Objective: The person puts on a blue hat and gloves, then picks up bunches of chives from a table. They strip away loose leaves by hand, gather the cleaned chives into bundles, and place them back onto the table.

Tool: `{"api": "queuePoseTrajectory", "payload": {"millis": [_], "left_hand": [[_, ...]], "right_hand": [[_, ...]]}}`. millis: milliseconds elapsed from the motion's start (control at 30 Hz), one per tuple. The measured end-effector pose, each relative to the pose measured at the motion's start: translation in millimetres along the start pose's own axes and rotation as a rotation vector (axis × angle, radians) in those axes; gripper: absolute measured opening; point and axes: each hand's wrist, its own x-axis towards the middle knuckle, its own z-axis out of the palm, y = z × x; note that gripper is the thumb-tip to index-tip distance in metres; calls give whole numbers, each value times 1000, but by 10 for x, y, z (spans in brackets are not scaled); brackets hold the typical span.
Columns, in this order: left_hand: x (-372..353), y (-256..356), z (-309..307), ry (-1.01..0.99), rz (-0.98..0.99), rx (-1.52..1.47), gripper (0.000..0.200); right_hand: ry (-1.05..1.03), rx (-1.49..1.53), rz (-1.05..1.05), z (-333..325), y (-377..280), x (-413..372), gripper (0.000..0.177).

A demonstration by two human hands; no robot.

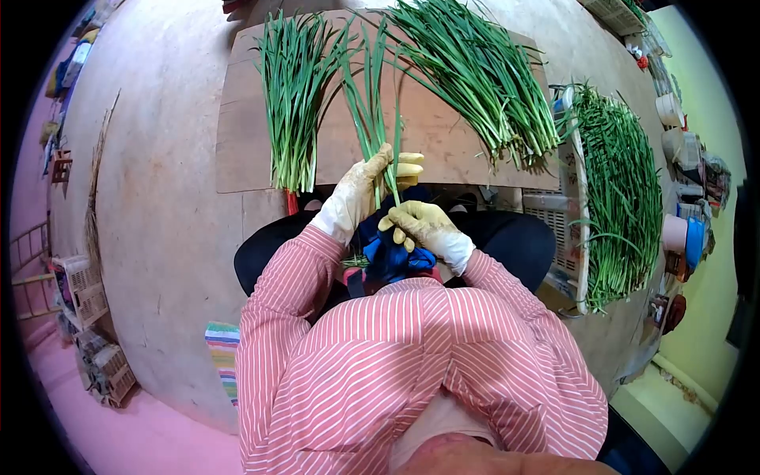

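My left hand (368,186), in a pale work glove, is closed around the lower stems of a small bunch of green leafy stalks (370,111), whose leaves point away from me. Close by on the right, my gloved right hand (419,224) pinches the base of a single stalk (397,170). On the brown board (237,150) beyond my hands, one pile of stalks (294,103) lies to the left and a larger pile (483,75) to the right, with the pale stem ends toward me.
A white crate (582,214) heaped with green stalks (617,198) stands at the right. Tubs and a blue basin (694,241) line the right wall. Plastic crates (83,289) stand at the far left, near a thin stick broom (93,198). A striped cloth (223,356) lies at lower left.
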Motion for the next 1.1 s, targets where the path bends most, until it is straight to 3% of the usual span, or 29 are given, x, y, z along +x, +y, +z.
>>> {"api": "queuePoseTrajectory", "payload": {"millis": [167,267,300,333,400,600,800,833,933,1100], "left_hand": [[16,18,-30,14,15,-60,55],[-6,-22,-7,0,-35,-69,56],[1,-37,-65,-131,-31,-45,59],[-24,-69,-61,-106,-42,-11,60],[-40,-88,53,-57,-16,63,60],[-139,-105,157,32,-28,276,52],[-124,-114,192,-26,-27,186,53],[-96,-168,153,-17,-16,140,50],[-103,-130,217,36,6,117,42],[-142,-136,249,187,35,173,31]], "right_hand": [[122,-133,-3,-97,-78,-96,27],[244,60,-128,-94,-127,-60,31],[284,-120,-108,-81,-170,-35,34],[328,-299,-90,-67,-215,-5,36],[478,-777,-304,-63,-129,77,42],[537,-1004,-434,-54,-83,121,29],[437,-694,-437,-42,-137,63,29],[352,-499,-286,-30,-149,29,27],[242,-161,-240,8,-146,28,24],[267,-65,-227,33,-22,94,30]]}}
